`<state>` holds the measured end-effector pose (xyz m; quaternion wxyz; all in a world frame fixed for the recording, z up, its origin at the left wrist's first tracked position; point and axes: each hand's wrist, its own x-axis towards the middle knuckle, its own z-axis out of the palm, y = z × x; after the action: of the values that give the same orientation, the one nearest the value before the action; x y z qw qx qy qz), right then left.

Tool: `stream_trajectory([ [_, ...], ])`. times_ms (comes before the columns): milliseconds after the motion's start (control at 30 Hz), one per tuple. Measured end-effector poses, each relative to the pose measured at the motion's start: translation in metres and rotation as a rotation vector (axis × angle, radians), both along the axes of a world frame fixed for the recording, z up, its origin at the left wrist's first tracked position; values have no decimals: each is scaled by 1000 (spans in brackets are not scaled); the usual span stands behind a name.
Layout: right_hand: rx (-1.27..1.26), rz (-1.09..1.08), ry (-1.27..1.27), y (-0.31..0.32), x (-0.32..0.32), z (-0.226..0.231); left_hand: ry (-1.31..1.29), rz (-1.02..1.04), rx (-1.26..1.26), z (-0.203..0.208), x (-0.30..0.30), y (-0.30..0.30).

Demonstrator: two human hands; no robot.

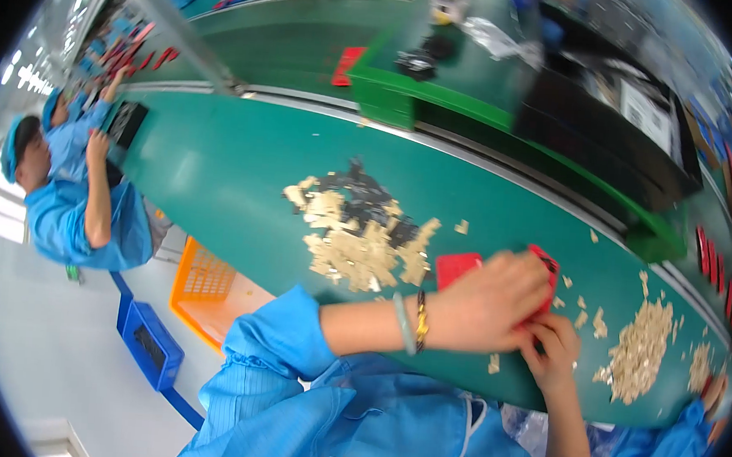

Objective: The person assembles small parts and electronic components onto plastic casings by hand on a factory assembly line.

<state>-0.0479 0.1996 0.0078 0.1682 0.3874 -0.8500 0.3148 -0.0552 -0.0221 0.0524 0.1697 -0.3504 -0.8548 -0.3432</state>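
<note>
Work on the red-and-black piece (552, 282) above the green worktop (235, 160) seems midway, your left hand (505, 296) clamped on it, your right hand (554, 352) unclear in grip, the next move likely needing steadiness.

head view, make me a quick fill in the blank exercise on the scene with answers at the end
1. The pale bangle is worn on the person's ____ wrist.
2. The left hand and right hand meet at a ____-coloured piece.
3. The pile with black material among cream pieces lies to the ____ of both hands.
4. The perforated basket beside the work surface is coloured ____.

Missing words: left; red; left; orange.
</note>
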Motion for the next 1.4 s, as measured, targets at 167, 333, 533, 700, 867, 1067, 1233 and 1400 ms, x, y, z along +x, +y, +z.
stream_trajectory([
  [167, -14, 119, 129, -64, 11, 45, 431, 190, -271, 11, 39, -87],
  [333, 216, 276, -34, -76, 9, 36, 554, 725, -381, 16, -1, -267],
  [533, 407, 213, -95, -75, 14, 24, 290, 753, -366, -18, -136, -366],
  [700, 408, 13, -133, -62, 3, 31, 39, 754, -679, -48, -192, -337],
  [867, 390, -148, -85, -28, -5, 32, 254, 968, -704, 0, -142, -325],
  [1067, 2, -64, 66, -55, 28, 22, 380, 313, -477, 20, 40, -122],
  [1233, 425, 182, -158, -52, 44, 14, -3, 268, -290, -2, 90, -87],
  [1400, 402, 240, -239, -31, 44, 14, -148, 242, -436, -4, 114, -115],
])
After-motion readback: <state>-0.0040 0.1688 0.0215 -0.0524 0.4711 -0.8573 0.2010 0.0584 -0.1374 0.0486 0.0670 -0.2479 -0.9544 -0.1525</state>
